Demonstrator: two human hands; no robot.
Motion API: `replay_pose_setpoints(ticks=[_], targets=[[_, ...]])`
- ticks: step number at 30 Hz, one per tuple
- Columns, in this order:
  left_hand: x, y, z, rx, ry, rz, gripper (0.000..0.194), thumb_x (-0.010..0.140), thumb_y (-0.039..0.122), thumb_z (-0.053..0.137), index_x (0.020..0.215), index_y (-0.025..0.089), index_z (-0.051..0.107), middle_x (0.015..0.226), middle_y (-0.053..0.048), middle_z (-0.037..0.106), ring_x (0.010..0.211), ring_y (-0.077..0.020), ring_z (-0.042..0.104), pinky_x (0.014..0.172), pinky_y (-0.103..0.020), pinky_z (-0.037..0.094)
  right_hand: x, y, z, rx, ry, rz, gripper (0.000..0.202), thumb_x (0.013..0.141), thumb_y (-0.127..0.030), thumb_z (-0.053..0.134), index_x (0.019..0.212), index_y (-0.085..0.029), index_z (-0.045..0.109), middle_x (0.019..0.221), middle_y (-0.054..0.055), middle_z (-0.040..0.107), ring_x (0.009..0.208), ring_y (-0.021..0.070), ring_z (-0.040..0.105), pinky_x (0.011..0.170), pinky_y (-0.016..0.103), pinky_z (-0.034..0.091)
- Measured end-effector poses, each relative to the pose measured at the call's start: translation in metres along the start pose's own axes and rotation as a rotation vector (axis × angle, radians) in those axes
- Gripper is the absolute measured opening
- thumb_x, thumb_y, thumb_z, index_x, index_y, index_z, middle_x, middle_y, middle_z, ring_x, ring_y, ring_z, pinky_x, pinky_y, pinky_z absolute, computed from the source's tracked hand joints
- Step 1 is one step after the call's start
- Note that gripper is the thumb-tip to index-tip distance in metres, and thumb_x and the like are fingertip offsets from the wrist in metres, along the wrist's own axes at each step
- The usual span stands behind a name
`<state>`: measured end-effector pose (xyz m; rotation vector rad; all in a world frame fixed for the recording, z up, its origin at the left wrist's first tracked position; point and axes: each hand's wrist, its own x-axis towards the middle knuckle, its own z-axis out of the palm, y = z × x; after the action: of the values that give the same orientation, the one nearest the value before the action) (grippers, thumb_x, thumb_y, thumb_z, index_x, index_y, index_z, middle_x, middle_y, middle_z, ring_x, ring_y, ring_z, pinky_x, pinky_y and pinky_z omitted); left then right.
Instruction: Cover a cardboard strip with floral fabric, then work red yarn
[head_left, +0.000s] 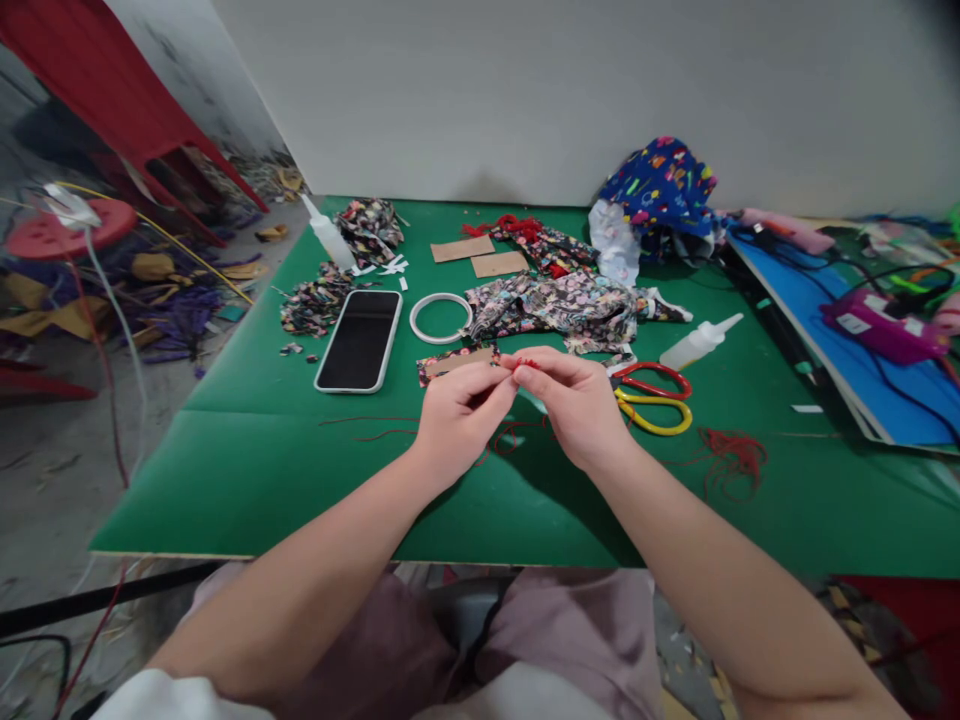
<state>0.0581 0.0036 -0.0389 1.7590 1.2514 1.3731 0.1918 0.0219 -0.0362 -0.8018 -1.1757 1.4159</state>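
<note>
Both hands meet over the middle of the green table. My left hand (463,408) pinches at a small bunch of red thread (527,364), fingertips pressed together. My right hand (577,400) is closed on the same red bunch from the other side; my fingers hide most of it. Loose red strands (510,436) trail onto the table below my hands. Just beyond my left hand lies a piece of card with floral fabric (459,362). Scissors (654,398) with one red and one yellow handle lie beside my right hand, their blades hidden.
A phone (361,340) and a white tape ring (441,318) lie at left. Floral cloth (555,308), brown cards (499,264) and blue patterned fabric (660,190) are behind. Glue bottles (701,342) stand or lie on either side. A red thread tangle (733,462) and blue folder (862,350) are right.
</note>
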Motion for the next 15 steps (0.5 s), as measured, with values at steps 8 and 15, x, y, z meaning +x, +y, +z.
replay_pose_setpoints(ticks=[8,15], targets=[[0.0002,0.0023,-0.0001,0.07,-0.011,0.034,0.022,0.083,0.028,0.053,0.076,0.016,0.07,0.063,-0.003,0.064,0.064,-0.0142,0.058,0.062,-0.026,0.045,-0.0008,-0.0003,0.0012,-0.044,0.035,-0.023,0.007,0.068,-0.025,0.071,0.075,-0.027,0.072,0.084,-0.002,0.071,0.085,0.0139,0.064,0.084,0.032,0.05],[0.001,0.0035,0.0005,0.079,-0.018,0.07,0.02,0.083,0.023,0.052,0.071,0.015,0.066,0.059,0.0,0.06,0.057,-0.0105,0.052,0.057,-0.023,0.042,-0.0007,0.002,0.0009,-0.003,0.051,0.005,0.007,0.069,-0.025,0.071,0.075,-0.026,0.072,0.084,-0.002,0.07,0.084,0.0132,0.064,0.083,0.032,0.051]])
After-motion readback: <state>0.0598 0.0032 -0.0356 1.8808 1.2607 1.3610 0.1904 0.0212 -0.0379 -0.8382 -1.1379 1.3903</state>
